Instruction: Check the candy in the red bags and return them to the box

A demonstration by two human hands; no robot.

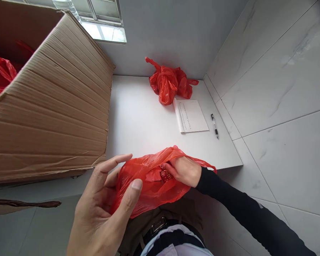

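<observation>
Head view, near to far, all placed rel. to the open red bag (152, 193): L hand (98, 208) at bag's L end, thumb + index spread wide round it, not closed down. R hand (188, 171) in from bag's R side, fingers inside the mouth at a dark-printed red packet (164, 175); film covers part of them, so can't tell if pinching or just touching. Bag itself is in front of the wearer, by the table's near edge; contact w/ table unclear. Step in hand looks like handling contents inside bag, R hand working, L steadying. Next move prob. calls for a sure R grip w/ L keeping mouth wide, w/o snagging thin film. L of bag: big cardboard box (56, 106). Beyond bag: white table (138, 121), then pen (214, 126) far R, notebook (193, 115) slightly R, bunched red bags (166, 83) farthest, near wall.
</observation>
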